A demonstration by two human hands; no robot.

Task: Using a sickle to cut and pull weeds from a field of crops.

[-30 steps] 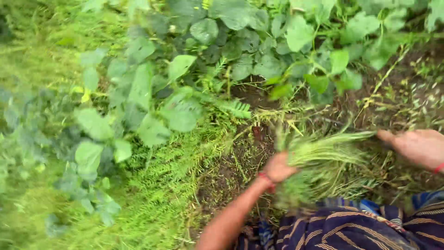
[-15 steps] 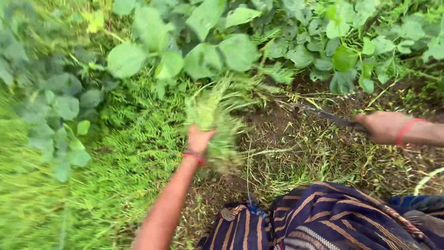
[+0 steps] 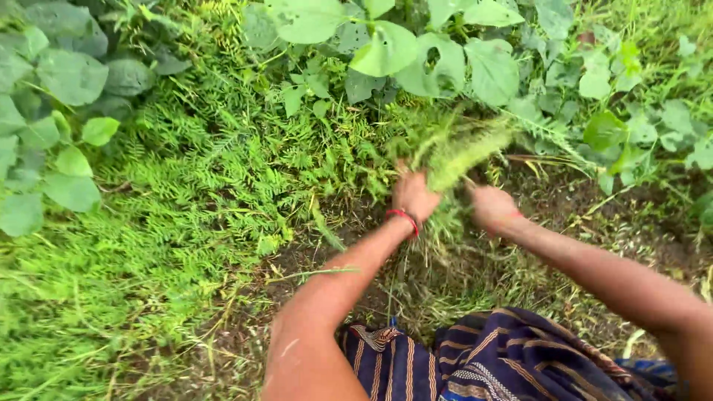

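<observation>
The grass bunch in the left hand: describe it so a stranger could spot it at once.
Below the broad-leaved plants at the top, the left hand with a red wristband grips it. The grass bunch is a gathered, feathery tuft fanning upward, unlike the rooted ferny weeds around it.

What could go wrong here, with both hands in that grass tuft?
The left hand grips the grass tuft while the right hand sits close beside it; whatever the right hand holds is blurred, so a slip might catch the left fingers. The broad-leaved plants crowd the tuft and could get torn too.
</observation>
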